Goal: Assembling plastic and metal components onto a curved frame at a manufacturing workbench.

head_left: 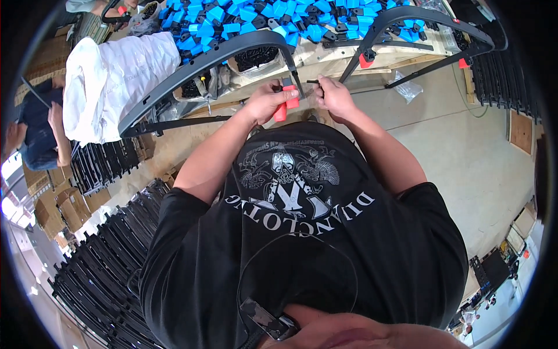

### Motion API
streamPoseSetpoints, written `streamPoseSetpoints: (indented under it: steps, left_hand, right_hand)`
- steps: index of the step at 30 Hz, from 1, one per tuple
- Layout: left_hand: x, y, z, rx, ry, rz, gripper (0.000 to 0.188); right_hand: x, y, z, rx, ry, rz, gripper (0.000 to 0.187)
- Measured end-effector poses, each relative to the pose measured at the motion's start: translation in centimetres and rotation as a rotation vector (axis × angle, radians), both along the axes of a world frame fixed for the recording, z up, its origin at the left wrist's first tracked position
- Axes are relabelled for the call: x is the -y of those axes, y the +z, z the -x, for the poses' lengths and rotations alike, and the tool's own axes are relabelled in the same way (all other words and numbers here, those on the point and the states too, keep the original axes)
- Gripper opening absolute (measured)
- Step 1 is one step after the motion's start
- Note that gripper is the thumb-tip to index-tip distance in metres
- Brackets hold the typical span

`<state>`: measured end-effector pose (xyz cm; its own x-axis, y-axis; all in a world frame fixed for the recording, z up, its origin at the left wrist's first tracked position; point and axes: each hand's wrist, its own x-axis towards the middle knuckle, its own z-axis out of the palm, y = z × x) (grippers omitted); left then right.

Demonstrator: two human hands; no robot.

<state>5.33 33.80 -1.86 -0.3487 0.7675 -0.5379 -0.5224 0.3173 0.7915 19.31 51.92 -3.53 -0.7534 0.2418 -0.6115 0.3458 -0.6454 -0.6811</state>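
The left hand (263,107) grips a red piece (281,112) by the curved black frame's (244,42) right end, while just right of that the right hand (336,99) pinches a small dark pin (312,81), its long axis lying left to right.

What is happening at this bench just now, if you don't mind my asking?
Small parts are being handled by hand near one end of a black curved frame. The left hand grips a red part close to that end, while the right hand pinches a small black piece just across from it. Whether the red part is attached is hard to tell. Another curved frame is to the right, and blue parts lie heaped beyond.
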Motion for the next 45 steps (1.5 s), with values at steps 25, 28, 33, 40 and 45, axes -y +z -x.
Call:
streamPoseSetpoints:
  steps: [25, 28, 33, 40, 45]
  left_hand:
    - [-3.1, -1.7, -1.6, 0.039, 0.164, 0.005, 0.037]
    - [-3.2, -1.4, -1.7, -0.011, 0.18, 0.117, 0.036]
    - [-2.8, -1.4, -1.7, -0.002, 0.134, 0.15, 0.033]
    - [-2.9, -1.5, -1.5, -0.013, 0.068, 0.145, 0.028]
    - [-2.9, -1.1, -2.1, -0.087, 0.084, 0.147, 0.03]
  right_hand:
    - [-1.6, 0.5, 4.5, 0.025, 0.186, -0.244, 0.04]
    - [-2.4, 0.2, 4.8, 0.006, 0.217, -0.085, 0.037]
    - [-2.7, 0.0, 5.3, 0.081, 0.357, 0.055, 0.034]
    - [-1.4, 1.2, 5.6, 0.067, 0.26, -0.104, 0.035]
    - [-1.7, 1.8, 6.0, 0.093, 0.308, -0.39, 0.034]
